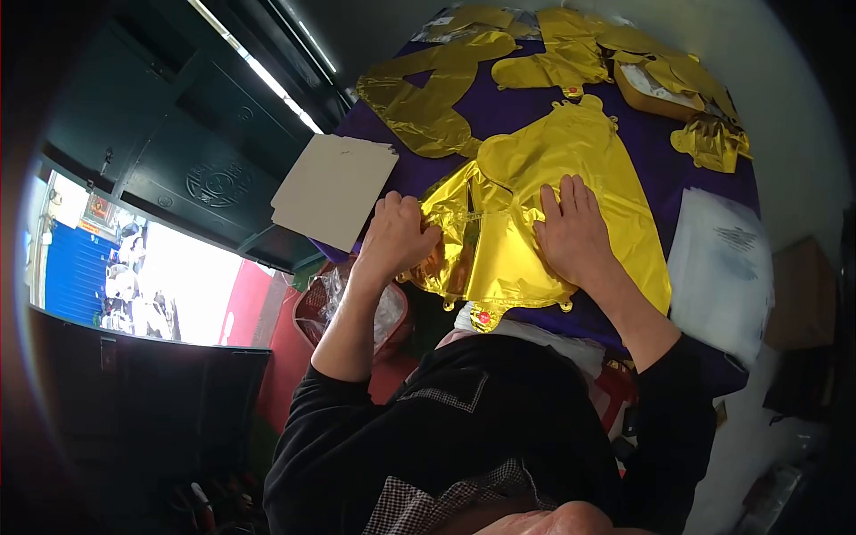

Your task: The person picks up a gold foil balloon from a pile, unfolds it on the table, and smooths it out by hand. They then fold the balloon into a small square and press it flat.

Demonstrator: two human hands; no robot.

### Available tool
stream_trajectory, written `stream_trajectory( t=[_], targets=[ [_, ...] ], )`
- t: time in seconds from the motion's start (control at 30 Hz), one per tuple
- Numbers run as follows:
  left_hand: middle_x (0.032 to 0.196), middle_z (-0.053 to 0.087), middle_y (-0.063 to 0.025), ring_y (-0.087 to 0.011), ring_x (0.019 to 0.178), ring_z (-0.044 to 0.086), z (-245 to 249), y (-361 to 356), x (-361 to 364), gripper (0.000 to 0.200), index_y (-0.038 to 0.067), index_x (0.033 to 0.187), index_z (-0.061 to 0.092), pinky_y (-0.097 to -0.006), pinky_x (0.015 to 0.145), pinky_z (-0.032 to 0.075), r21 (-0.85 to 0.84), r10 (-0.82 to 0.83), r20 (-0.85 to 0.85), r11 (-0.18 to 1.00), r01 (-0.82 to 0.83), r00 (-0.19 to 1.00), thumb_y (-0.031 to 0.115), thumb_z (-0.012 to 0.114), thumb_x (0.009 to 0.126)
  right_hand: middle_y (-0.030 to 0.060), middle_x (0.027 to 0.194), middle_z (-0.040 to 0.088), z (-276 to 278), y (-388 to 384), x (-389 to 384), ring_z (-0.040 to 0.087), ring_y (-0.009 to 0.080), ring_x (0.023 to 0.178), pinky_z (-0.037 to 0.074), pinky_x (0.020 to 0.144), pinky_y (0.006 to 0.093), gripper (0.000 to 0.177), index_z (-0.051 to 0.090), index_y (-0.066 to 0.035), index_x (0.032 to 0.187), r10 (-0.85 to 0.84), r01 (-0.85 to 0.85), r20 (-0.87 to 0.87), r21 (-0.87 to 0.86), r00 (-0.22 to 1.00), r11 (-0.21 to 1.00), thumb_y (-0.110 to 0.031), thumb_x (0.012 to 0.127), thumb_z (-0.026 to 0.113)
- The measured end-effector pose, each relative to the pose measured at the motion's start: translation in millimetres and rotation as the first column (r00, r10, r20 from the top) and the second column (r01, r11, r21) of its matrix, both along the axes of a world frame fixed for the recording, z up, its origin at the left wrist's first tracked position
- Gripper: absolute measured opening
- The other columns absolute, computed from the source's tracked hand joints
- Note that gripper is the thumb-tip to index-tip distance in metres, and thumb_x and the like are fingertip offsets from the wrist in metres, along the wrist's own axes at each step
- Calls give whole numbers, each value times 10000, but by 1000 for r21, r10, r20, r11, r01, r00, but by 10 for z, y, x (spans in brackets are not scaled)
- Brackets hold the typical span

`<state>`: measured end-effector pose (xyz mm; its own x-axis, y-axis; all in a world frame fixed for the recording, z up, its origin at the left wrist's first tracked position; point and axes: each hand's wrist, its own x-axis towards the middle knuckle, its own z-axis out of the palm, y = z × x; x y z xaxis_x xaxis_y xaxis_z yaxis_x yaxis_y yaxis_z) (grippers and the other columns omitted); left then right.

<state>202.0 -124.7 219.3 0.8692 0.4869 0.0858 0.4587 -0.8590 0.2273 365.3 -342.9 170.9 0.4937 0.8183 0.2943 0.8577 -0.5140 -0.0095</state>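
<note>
A shiny gold foil balloon (522, 254), uninflated and flat, lies in front of me on a purple cloth, with tabs along its near edge and a small red mark on the nearest tab. My left hand (397, 234) is closed at the balloon's left side, fingers curled and thumb against the creased foil edge. Flat on the middle of the foil lies my right hand (575, 230), its fingers stretched out away from me. More flat gold foil underlies and extends beyond the right hand.
Beyond are more flat gold foil balloons (428, 107) and a yellow tray (660, 98). A stack of pale card sheets (334, 189) sits left, clear plastic bags (722, 272) right. Below the table's left edge stands a red basket (306, 325) with plastic inside. The purple cloth (637, 147) covers the table.
</note>
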Motion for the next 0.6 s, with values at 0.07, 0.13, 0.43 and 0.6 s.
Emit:
stream_trajectory(
  t=[0.07, 0.13, 0.43, 0.6],
  targets=[
    [933, 576, -171, -333, 923, 555, -43, 49, 18, 243, 2, 863, 652, -418, 854, 457, 18, -21, -8, 1000, 21, 1000, 237, 653, 804, 330, 1393, 399, 16, -1, -8, 351, 453, 1339, 272, 1134, 488, 556, 423, 49, 1362, -2, 2, -11, -1, 1000, 1000, -291, 941, 551],
    [934, 602, -184, -338, 904, 582, -50, 106, 37, 255, -14, 822, 648, -409, 807, 471, 13, -101, -2, 995, 101, 995, 240, 649, 796, 328, 1411, 383, 21, 1, -9, 340, 450, 1350, 259, 1141, 484, 562, 411, 44, 1376, -9, 8, -20, -39, 1000, 999, -300, 950, 536],
    [681, 566, -17, -103, 663, 535, 572, 225, 331, 244, 10, 864, 651, -286, 618, 431, -447, -303, -216, 876, 182, 928, 253, 656, 839, 334, 1418, 378, -28, 4, -5, 327, 447, 1360, 243, 1147, 481, 560, 418, 39, 1375, -13, 13, 3, -31, 1000, 999, -307, 950, 533],
    [726, 558, 51, -34, 679, 494, 693, 61, 536, 189, 29, 895, 655, -242, 607, 407, -640, -427, -205, 739, 210, 881, 217, 648, 875, 339, 1397, 399, -62, 0, 1, 353, 453, 1341, 261, 1133, 488, 551, 441, 42, 1355, 5, -5, 27, 17, 1000, 1000, -295, 934, 555]
  ],
)
